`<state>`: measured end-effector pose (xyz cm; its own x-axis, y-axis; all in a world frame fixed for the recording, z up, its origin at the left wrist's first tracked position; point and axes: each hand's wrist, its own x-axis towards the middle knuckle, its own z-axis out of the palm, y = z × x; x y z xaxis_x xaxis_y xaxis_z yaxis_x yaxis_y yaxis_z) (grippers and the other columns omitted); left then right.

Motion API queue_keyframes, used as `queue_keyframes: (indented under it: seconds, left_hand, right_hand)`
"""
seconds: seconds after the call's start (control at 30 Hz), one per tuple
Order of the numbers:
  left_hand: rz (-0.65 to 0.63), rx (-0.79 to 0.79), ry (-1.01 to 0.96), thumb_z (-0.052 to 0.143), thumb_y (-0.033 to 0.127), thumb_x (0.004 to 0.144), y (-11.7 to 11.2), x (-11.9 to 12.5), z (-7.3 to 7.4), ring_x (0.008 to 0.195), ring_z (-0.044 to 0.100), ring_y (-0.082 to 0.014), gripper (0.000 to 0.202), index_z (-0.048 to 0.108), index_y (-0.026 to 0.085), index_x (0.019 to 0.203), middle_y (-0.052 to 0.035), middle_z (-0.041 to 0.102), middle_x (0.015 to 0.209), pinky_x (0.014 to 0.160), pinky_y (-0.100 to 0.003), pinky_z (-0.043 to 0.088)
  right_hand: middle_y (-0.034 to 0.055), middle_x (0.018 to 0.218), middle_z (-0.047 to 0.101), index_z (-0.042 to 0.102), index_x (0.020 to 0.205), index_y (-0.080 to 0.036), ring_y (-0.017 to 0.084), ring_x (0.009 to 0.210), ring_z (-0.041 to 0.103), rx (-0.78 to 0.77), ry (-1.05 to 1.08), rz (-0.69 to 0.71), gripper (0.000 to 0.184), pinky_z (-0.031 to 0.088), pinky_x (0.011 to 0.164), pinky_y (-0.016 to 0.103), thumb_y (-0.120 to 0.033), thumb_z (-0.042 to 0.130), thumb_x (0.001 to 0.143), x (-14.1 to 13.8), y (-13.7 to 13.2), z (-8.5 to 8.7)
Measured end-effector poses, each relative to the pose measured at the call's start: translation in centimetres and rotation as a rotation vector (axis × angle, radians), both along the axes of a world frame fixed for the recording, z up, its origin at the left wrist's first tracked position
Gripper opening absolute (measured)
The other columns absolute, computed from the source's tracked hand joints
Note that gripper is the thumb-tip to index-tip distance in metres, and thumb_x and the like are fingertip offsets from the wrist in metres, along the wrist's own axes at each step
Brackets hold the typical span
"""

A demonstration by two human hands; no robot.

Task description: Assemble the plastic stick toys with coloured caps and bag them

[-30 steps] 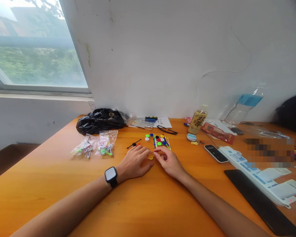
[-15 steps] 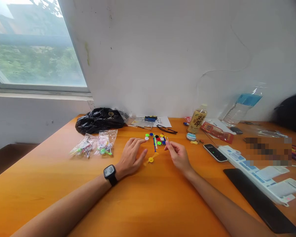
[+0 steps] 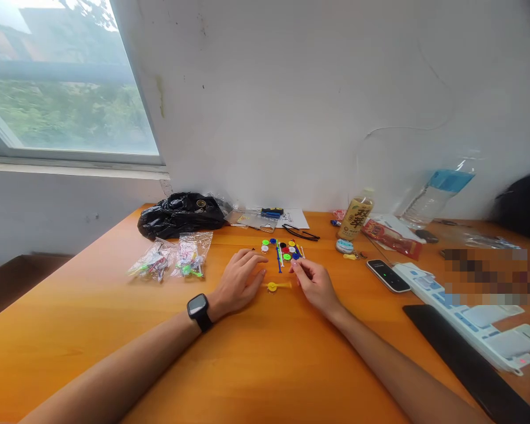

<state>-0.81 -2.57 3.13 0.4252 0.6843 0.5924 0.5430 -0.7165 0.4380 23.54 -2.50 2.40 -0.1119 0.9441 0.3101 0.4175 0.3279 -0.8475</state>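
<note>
A small yellow disc-shaped toy (image 3: 272, 287) with thin arms reaching out to its sides sits on the wooden table between my hands; its arms look blurred. My left hand (image 3: 238, 280), a black watch on its wrist, rests to the left of the toy, fingers stretched out and apart, holding nothing. To the right, my right hand (image 3: 315, 285) has its fingers curled in and thumb and forefinger close together; I see nothing in them. Just beyond lie several coloured discs (image 3: 287, 257) and a few thin blue and white sticks (image 3: 280, 259), close to my right fingertips.
Two clear bags of coloured parts (image 3: 189, 259) lie at left, before a black plastic bag (image 3: 181, 215). Glasses (image 3: 300, 233) lie at the back. A bottle (image 3: 355, 218), a round tin (image 3: 344, 246), a phone-like device (image 3: 387, 275) and a white power strip (image 3: 450, 312) are at right.
The yellow toy's arms have turned from slanting to lying nearly sideways. My right hand has shifted slightly left and down, its fingertips leaving the discs. My left hand has hardly moved.
</note>
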Motion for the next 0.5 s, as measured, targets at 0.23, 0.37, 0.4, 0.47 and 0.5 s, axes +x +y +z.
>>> queue_keyframes:
  seconds: [0.23, 0.37, 0.4, 0.47, 0.5]
  left_hand:
    - [-0.022, 0.038, 0.012, 0.056, 0.024, 0.102, 0.31, 0.07, -0.46, 0.112, 0.059, -0.0266, 0.018, 0.063, 0.024, 0.119, -0.0081, 0.070, 0.118, 0.101, -0.045, 0.051]
    - [-0.026, 0.037, 0.008, 0.057, 0.023, 0.102, 0.36, 0.06, -0.53, 0.112, 0.059, -0.0261, 0.017, 0.063, 0.025, 0.117, -0.0073, 0.071, 0.117, 0.101, -0.045, 0.051]
    - [-0.031, 0.035, 0.010, 0.057, 0.023, 0.102, 0.37, 0.06, -0.51, 0.112, 0.060, -0.0261, 0.017, 0.064, 0.025, 0.117, -0.0071, 0.071, 0.117, 0.101, -0.045, 0.051]
    - [-0.042, 0.030, 0.014, 0.057, 0.023, 0.102, 0.33, 0.06, -0.42, 0.111, 0.060, -0.0263, 0.017, 0.064, 0.026, 0.117, -0.0068, 0.072, 0.117, 0.101, -0.045, 0.051]
    - [-0.045, 0.026, 0.014, 0.057, 0.024, 0.102, 0.29, 0.07, -0.35, 0.112, 0.060, -0.0264, 0.017, 0.064, 0.026, 0.118, -0.0069, 0.072, 0.117, 0.101, -0.045, 0.051]
  right_hand:
    - [-0.0017, 0.064, 0.049, 0.066, 0.080, -0.019, 0.015, 0.059, 0.045, 0.014, 0.005, 0.050, 0.045, 0.033, 0.057, 0.028, -0.057, 0.053, 0.102, -0.09, -0.04, -0.23]
    - [-0.0025, 0.063, 0.046, 0.065, 0.079, -0.019, 0.014, 0.058, 0.043, 0.020, 0.010, 0.045, 0.045, 0.031, 0.056, 0.028, -0.055, 0.053, 0.103, -0.08, -0.05, -0.21]
    - [-0.0026, 0.063, 0.046, 0.064, 0.079, -0.019, 0.014, 0.058, 0.042, 0.022, 0.009, 0.042, 0.045, 0.030, 0.056, 0.028, -0.055, 0.053, 0.103, -0.08, -0.06, -0.19]
    - [-0.0028, 0.062, 0.044, 0.064, 0.078, -0.019, 0.013, 0.058, 0.041, 0.030, 0.006, 0.036, 0.044, 0.029, 0.056, 0.028, -0.054, 0.054, 0.102, -0.10, -0.06, -0.18]
    - [-0.0030, 0.062, 0.043, 0.064, 0.078, -0.019, 0.013, 0.058, 0.040, 0.033, 0.004, 0.035, 0.044, 0.029, 0.056, 0.028, -0.054, 0.054, 0.102, -0.12, -0.05, -0.18]
